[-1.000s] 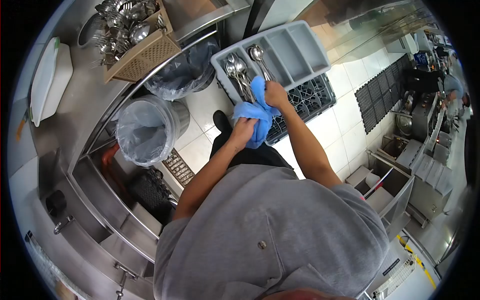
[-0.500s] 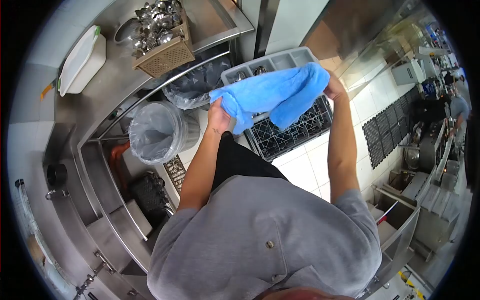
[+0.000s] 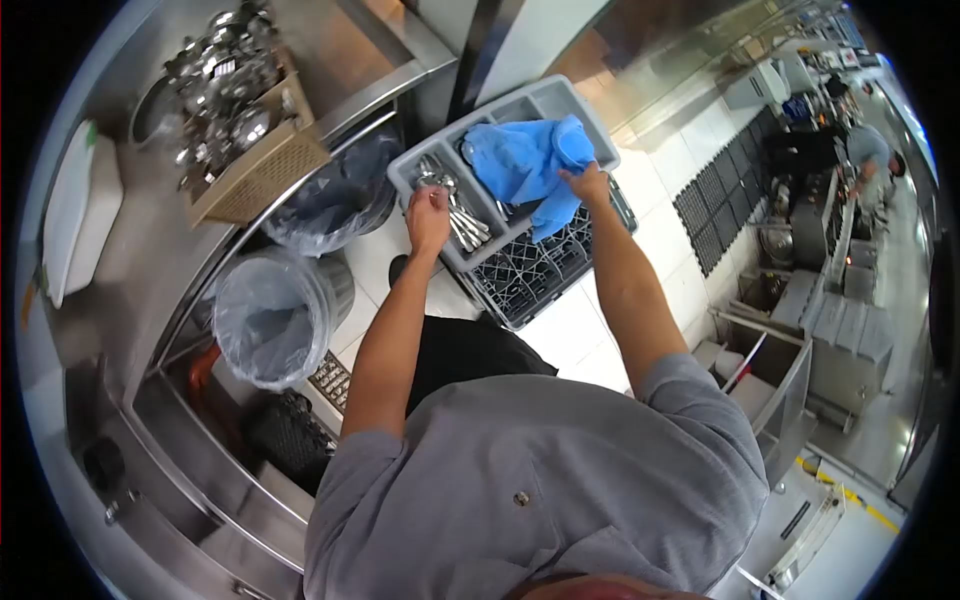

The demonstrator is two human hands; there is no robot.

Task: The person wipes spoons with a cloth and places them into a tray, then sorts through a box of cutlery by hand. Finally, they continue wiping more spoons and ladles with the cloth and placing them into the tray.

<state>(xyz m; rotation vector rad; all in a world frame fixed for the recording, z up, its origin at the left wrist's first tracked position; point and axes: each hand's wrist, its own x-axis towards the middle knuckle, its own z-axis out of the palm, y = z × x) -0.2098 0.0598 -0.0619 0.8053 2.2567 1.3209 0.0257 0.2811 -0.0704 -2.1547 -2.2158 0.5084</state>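
Note:
A grey cutlery tray (image 3: pixel 407 172) with several compartments rests on a black rack (image 3: pixel 530 285). Spoons and other cutlery (image 3: pixel 468 228) lie in its left compartment. My left hand (image 3: pixel 428 212) is over that compartment with its fingers closed at the cutlery; what they hold is too small to make out. The blue cloth (image 3: pixel 515 160) lies bunched over the middle compartments, one end hanging past the near edge. My right hand (image 3: pixel 588 184) grips the cloth at its right side.
A tan basket (image 3: pixel 255 170) of metal utensils stands on the steel counter at the upper left, near a white tub (image 3: pixel 85 215). Lined bins (image 3: pixel 275 315) stand below. A black mat (image 3: pixel 725 190) lies right; a person (image 3: pixel 868 150) stands at far right.
My left hand has let go of the cloth and moved to the cutlery. The cloth, stretched out between both hands before, is now lowered onto the tray. The view has shifted.

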